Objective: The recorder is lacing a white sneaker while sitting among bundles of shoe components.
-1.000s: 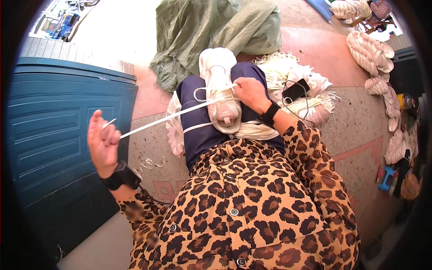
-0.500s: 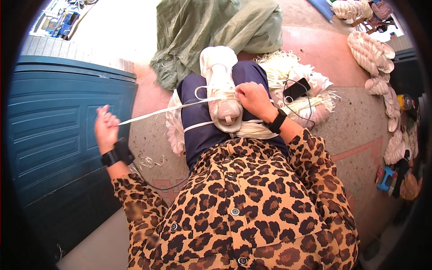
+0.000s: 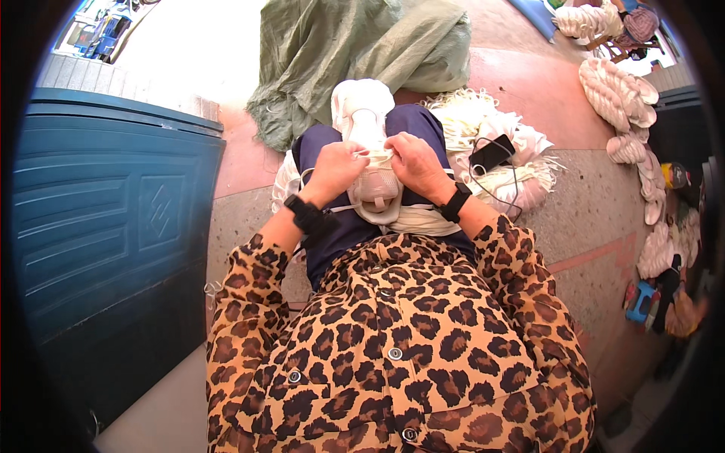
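Note:
A whitish shoe (image 3: 362,106) rests across my lap between my thighs, its toe pointing toward my belly. My left hand (image 3: 337,170) is at the shoe's left side, thumb and fingers pinched on the white shoelace (image 3: 379,155). Opposite it, my right hand (image 3: 417,162) closes on the lace at the shoe's right edge. A short stretch of lace runs between the two hands, over the front of the shoe. My fingers hide some of the lacing and the eyelets.
A pile of cream laces (image 3: 472,121) lies right of my knees, with a black phone (image 3: 492,155) and its cable on top. Green sacking (image 3: 362,45) is spread ahead. A blue door (image 3: 113,189) stands at left. Bundled shoes or laces (image 3: 615,94) line the right side.
My left hand has come in from far left, where it held the lace stretched out, to the shoe beside my right hand. The right hand has shifted slightly left on the lacing.

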The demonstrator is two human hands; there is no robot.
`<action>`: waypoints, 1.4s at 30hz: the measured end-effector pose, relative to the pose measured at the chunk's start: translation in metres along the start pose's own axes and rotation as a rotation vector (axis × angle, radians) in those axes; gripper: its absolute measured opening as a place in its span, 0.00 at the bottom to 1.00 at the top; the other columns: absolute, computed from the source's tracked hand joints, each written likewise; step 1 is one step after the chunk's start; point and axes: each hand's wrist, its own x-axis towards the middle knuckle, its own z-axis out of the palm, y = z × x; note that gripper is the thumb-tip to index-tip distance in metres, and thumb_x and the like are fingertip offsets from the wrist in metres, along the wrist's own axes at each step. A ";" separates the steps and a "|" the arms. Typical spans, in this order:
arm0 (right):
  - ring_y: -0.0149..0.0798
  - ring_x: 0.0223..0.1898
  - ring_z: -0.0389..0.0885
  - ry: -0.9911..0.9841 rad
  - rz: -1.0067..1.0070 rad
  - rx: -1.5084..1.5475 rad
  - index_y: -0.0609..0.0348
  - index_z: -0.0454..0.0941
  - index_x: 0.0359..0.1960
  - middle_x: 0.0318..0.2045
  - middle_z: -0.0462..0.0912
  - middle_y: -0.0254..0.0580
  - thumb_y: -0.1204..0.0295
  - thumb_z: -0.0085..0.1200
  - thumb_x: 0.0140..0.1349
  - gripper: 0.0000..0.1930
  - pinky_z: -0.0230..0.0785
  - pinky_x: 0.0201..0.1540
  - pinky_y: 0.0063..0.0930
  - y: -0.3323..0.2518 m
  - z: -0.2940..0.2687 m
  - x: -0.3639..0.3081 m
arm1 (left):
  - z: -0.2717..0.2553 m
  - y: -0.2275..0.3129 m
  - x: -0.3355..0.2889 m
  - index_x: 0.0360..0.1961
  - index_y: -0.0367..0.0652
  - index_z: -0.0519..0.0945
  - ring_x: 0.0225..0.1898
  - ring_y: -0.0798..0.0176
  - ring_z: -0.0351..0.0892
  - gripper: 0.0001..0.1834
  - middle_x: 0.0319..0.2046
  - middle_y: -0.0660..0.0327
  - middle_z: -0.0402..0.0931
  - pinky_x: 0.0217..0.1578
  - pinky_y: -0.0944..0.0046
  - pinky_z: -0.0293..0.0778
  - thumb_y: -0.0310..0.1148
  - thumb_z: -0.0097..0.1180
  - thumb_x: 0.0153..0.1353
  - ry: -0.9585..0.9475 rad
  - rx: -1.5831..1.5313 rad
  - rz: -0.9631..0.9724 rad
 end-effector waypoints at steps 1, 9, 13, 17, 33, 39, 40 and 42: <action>0.46 0.34 0.72 0.002 0.003 -0.001 0.59 0.70 0.32 0.28 0.73 0.43 0.79 0.46 0.46 0.09 0.63 0.35 0.35 0.001 -0.001 -0.001 | 0.002 0.010 0.005 0.32 0.35 0.79 0.26 0.70 0.76 0.11 0.24 0.57 0.78 0.30 0.70 0.70 0.30 0.56 0.48 -0.003 0.000 0.002; 0.40 0.28 0.74 -0.082 0.256 0.404 0.63 0.71 0.35 0.26 0.75 0.44 0.80 0.45 0.49 0.10 0.66 0.33 0.29 0.015 -0.006 0.005 | 0.017 0.028 0.011 0.30 0.39 0.76 0.27 0.51 0.77 0.09 0.23 0.51 0.75 0.29 0.57 0.72 0.31 0.53 0.47 0.027 0.407 0.249; 0.24 0.24 0.68 -0.365 0.512 0.953 0.62 0.72 0.40 0.24 0.72 0.32 0.76 0.43 0.59 0.09 0.63 0.29 0.18 0.022 -0.003 0.019 | 0.014 0.024 0.000 0.32 0.40 0.73 0.26 0.51 0.75 0.09 0.23 0.51 0.74 0.26 0.58 0.71 0.28 0.51 0.48 0.097 0.468 0.443; 0.19 0.26 0.65 -0.513 0.518 0.956 0.61 0.71 0.43 0.26 0.69 0.25 0.72 0.44 0.61 0.10 0.61 0.29 0.13 0.021 -0.006 0.020 | -0.005 0.016 -0.007 0.29 0.40 0.71 0.24 0.56 0.75 0.05 0.22 0.54 0.73 0.24 0.61 0.70 0.29 0.50 0.51 0.169 0.333 0.466; 0.45 0.30 0.75 -0.060 -0.061 0.045 0.57 0.74 0.29 0.25 0.76 0.41 0.74 0.50 0.49 0.05 0.66 0.32 0.34 -0.015 0.005 0.003 | -0.245 0.058 -0.140 0.38 0.41 0.69 0.16 0.76 0.51 0.10 0.15 0.70 0.53 0.17 0.76 0.52 0.37 0.40 0.64 0.052 -1.130 0.129; 0.43 0.32 0.72 -0.017 0.027 -0.101 0.56 0.75 0.28 0.25 0.76 0.38 0.73 0.48 0.52 0.04 0.62 0.34 0.35 0.009 0.000 -0.009 | -0.209 0.012 -0.107 0.37 0.38 0.73 0.13 0.80 0.49 0.09 0.16 0.74 0.56 0.14 0.79 0.49 0.32 0.49 0.59 0.494 -0.649 -0.217; 0.42 0.33 0.72 -0.074 0.069 -0.144 0.56 0.75 0.27 0.25 0.76 0.38 0.71 0.48 0.53 0.05 0.61 0.34 0.36 0.009 -0.001 -0.010 | -0.189 0.001 -0.091 0.36 0.39 0.74 0.15 0.81 0.52 0.08 0.17 0.74 0.59 0.15 0.80 0.51 0.31 0.51 0.57 0.437 -0.526 -0.302; 0.42 0.33 0.73 -0.171 0.131 -0.227 0.55 0.75 0.25 0.23 0.76 0.38 0.66 0.46 0.55 0.08 0.59 0.36 0.37 0.006 -0.003 -0.012 | -0.132 -0.011 -0.060 0.35 0.42 0.78 0.15 0.81 0.57 0.08 0.18 0.73 0.66 0.13 0.78 0.54 0.32 0.54 0.54 0.346 -0.259 -0.245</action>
